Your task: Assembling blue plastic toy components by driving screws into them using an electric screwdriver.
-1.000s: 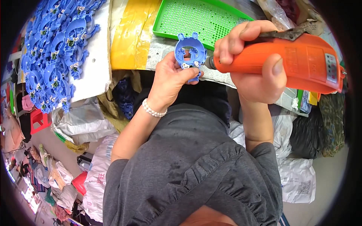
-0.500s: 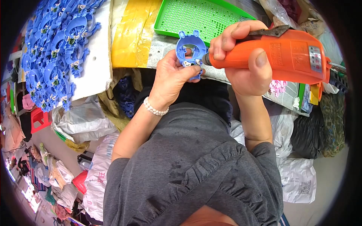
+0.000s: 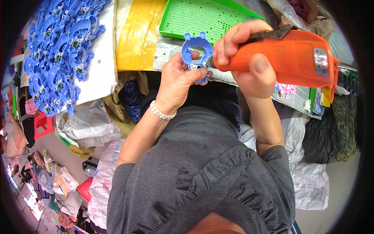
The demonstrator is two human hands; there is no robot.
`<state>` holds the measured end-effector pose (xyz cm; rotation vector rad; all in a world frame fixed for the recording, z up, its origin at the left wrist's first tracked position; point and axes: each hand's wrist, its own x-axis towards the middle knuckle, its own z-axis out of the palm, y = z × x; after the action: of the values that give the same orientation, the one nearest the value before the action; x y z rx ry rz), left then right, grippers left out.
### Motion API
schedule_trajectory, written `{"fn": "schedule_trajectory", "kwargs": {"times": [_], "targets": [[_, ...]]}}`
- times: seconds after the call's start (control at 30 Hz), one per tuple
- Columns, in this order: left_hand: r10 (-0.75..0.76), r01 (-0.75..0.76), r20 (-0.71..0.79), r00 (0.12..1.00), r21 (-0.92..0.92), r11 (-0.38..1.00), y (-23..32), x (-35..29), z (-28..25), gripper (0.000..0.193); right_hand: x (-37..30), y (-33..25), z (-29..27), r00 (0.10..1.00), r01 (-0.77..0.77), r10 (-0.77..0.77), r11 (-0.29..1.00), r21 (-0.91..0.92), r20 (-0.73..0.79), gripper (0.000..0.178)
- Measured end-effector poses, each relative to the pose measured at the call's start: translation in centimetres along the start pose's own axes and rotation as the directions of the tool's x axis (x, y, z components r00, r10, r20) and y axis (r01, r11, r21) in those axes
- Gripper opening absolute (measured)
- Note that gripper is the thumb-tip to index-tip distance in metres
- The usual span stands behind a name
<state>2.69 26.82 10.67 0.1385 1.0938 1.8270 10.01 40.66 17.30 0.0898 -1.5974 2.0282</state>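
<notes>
Between the thumb and fingers of my left hand (image 3: 177, 76) is a blue plastic ring-shaped part (image 3: 185, 50) with two small ear-like tabs on top and white pieces at its lower side. My right hand (image 3: 249, 62) wraps round an orange electric screwdriver (image 3: 292, 58), held level. Its dark tip meets the lower right side of the blue part; the bit's very end is hidden there. A cord or hanging wire leaves the tool's rear end at the right.
Many similar blue parts (image 3: 58, 58) lie heaped on a white board (image 3: 101, 58) at the left. Behind my hands sits a green perforated tray (image 3: 183, 23), beside yellow tape (image 3: 138, 35) on the bench. Pink parts (image 3: 287, 89) lie at the right. Sacks (image 3: 87, 126) stand below the bench.
The screwdriver and my right hand have shifted slightly left and up, the tool's rear tilting a little. My left hand still grips the blue part in nearly the same place.
</notes>
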Motion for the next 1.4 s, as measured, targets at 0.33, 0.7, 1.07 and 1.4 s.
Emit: {"fn": "schedule_trajectory", "kwargs": {"times": [0.33, 0.7, 1.07, 1.4], "targets": [[-0.015, 0.014, -0.004, 1.000, -0.050, 0.999, 0.7, -0.5, 0.1, 0.040, 3.2, -1.2, -2.3, 0.905, 0.092, -0.092, 0.996, -0.020, -0.415, 0.027], [-0.073, 0.074, 0.026, 0.997, -0.017, 0.997, 1.2, -0.5, 0.0, 0.047, 5.1, 4.8, -5.5, 0.907, 0.394, -0.409, 0.747, 0.535, -0.096, 0.024], [-0.057, 0.057, 0.046, 0.997, 0.017, 0.998, 0.7, -0.3, -0.5, 0.047, 3.6, 2.6, -4.4, 0.921, 0.085, -0.120, 0.990, -0.109, -0.370, 0.023], [-0.045, 0.043, 0.061, 0.997, 0.042, 0.998, 0.9, -0.4, -0.3, 0.048, 3.6, 2.3, -4.7, 0.925, 0.075, -0.124, 0.986, -0.147, -0.359, 0.026]]}}
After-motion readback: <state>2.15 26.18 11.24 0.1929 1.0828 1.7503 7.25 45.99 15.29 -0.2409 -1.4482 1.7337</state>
